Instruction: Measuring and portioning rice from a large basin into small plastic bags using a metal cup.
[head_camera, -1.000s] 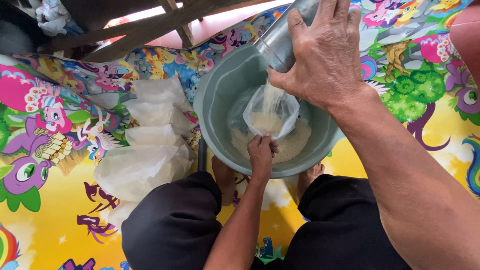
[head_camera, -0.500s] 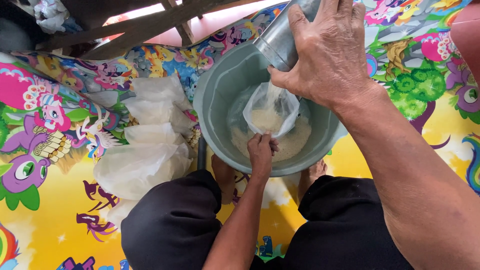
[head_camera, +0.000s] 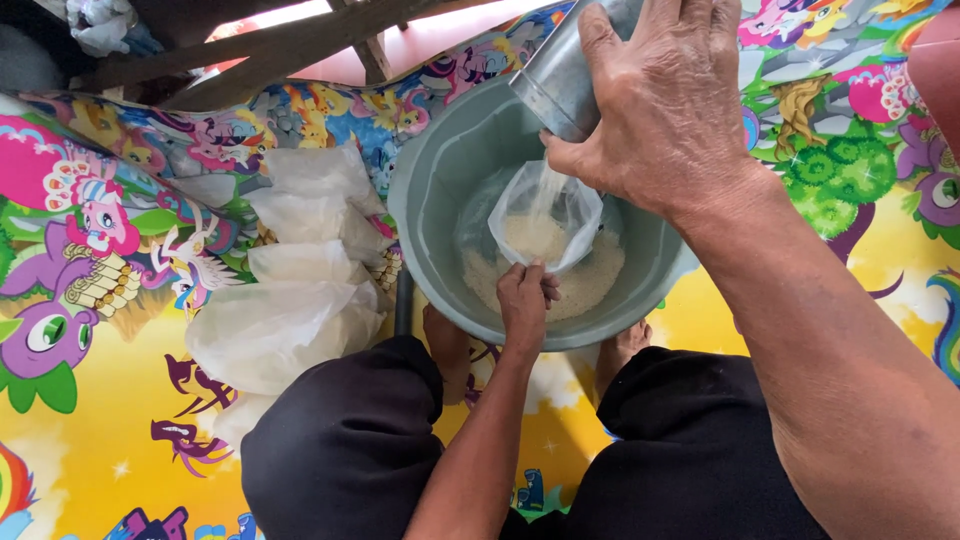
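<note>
Floor covered by a bright cartoon mat (head_camera: 90, 420). Grey basin (head_camera: 440, 190) holds rice. Right hand (head_camera: 660, 110), fingers wrapped round a metal can (head_camera: 565, 70), tips grain into a clear bag (head_camera: 545, 215); left hand (head_camera: 525, 300) pinches its rim. Filling step; next, judged: level the can.

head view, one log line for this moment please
left hand: holds bag open | right hand: tips metal can, rice pours into bag | basin: rice inside
</note>
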